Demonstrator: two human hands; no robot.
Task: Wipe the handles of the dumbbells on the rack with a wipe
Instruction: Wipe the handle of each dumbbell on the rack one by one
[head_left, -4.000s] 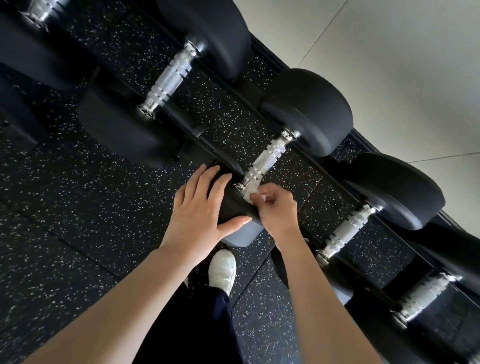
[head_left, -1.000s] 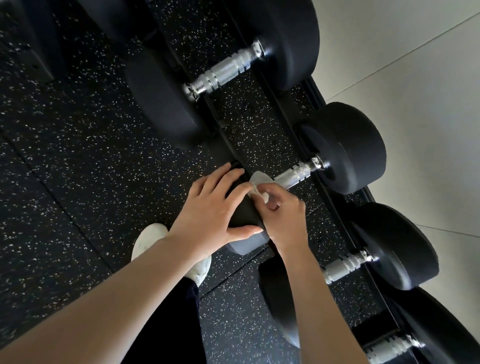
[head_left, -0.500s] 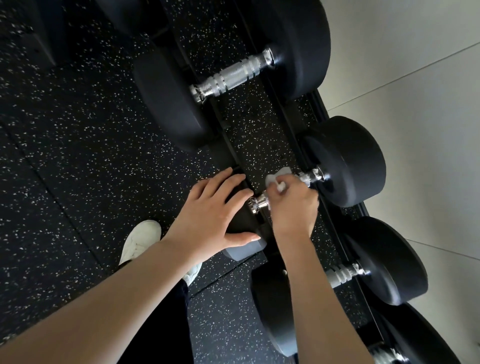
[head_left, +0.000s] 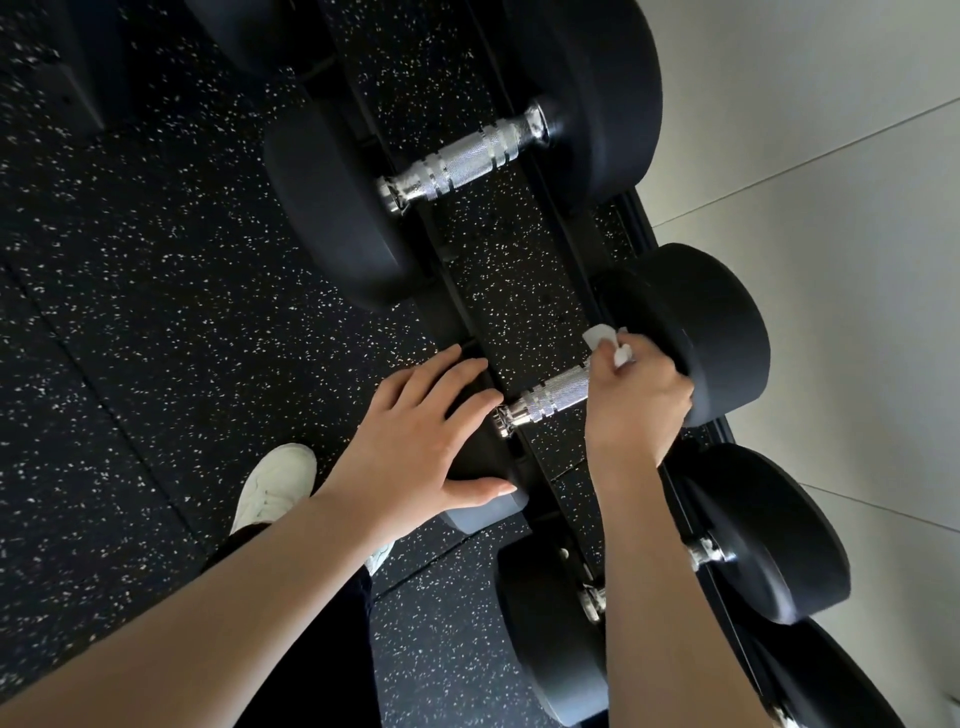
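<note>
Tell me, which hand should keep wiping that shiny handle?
The right hand, probably. It already holds the wipe and is wrapped around the far end of the handle. The left hand lies flat on the near weight head, apparently steadying it, and holds no wipe.

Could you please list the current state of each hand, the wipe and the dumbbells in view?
Right hand: curled round the far end of a handle, holding the wipe.
Left hand: fingers straight, resting flat on that dumbbell's near head.
Wipe: crumpled, sticking out above the right hand's fingers.
Middle dumbbell's handle: on the rack, near part bare, far part covered.
Upper dumbbell: racked, untouched.
Lower dumbbell: racked, handle mostly hidden by the forearm.
</note>
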